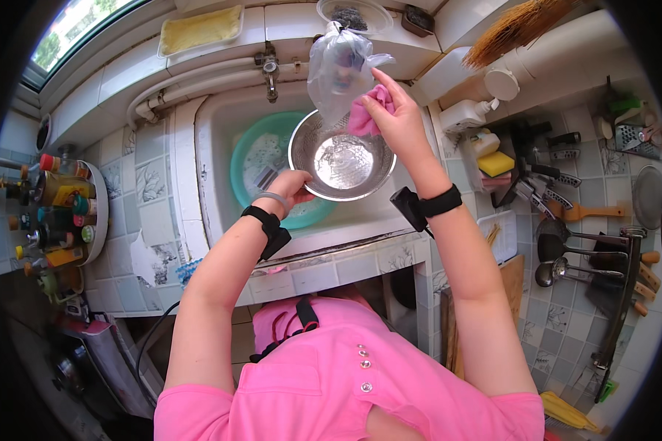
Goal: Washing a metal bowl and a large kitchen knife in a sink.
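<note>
My left hand (293, 188) grips the near left rim of a shiny metal bowl (342, 157), which is held tilted above the sink. Between the thumb and fingers of my right hand (389, 107) is a pink cloth (366, 117), over the bowl's far right side. A tied clear plastic bag (334, 77) hangs just beyond the bowl, close to my right index fingertip; its contents are blurred. Partly behind the bowl, a turquoise plastic basin (243, 149) with sudsy water stands in the white sink (215, 143). Something striped lies in the suds by my left hand.
A tap (271, 71) juts from the back wall. On the right are a pump bottle (466, 114), a yellow sponge (495, 164), knives and hanging ladles (551, 237). Spice jars (60, 190) fill a white rack at the left. A straw broom (513, 30) hangs at the upper right.
</note>
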The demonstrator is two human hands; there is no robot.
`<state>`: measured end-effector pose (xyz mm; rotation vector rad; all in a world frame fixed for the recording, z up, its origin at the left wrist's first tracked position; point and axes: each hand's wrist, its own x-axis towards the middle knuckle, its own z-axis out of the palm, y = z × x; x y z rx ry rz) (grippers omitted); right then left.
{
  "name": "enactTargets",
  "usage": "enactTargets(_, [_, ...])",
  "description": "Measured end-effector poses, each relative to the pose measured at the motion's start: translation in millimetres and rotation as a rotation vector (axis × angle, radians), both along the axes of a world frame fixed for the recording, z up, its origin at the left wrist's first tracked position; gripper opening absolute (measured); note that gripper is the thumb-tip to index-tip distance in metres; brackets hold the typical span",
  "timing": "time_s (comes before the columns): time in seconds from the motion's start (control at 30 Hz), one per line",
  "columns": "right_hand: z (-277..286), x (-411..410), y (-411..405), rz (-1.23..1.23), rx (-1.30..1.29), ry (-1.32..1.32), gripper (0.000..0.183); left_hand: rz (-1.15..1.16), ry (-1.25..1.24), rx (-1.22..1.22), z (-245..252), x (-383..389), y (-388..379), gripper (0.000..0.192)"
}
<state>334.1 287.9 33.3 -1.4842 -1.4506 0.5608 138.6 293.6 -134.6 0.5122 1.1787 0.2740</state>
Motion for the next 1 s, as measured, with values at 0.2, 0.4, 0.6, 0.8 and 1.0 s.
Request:
enactTargets(0.2, [-1.7, -21.7, 20.9, -0.006, -0.019, 0.045, 0.061, 0.034, 0.028, 0.101, 3.5, -24.6, 4.1, 0.016])
enactTargets(0.4, [2.4, -42.0, 18.4, -0.066, -0.060, -0.028, 0.064, -0.119, 0.032, 0.126, 22.6, -30.9, -10.7, 0.019])
enactTargets(0.6, [-10.2, -42.8, 12.7, -0.090, 0.023, -0.012, 0.062, -0.151, 0.115, 0.202, 11.4, -61.8, -17.2, 0.019])
enactTargets(0.8, [-35.7, -7.5, -51.7, -0.210, -0.048, 0.311, 0.038, -0.112, 0.145, 0.293, 44.2, -101.9, -35.3, 0.031])
enactTargets(1.0, [-85.8, -5.9, -114.5, -0.245, -0.364, 0.532, 0.027, -0.015, 0.179, 0.524, 66.4, -144.5, -52.6, 0.053])
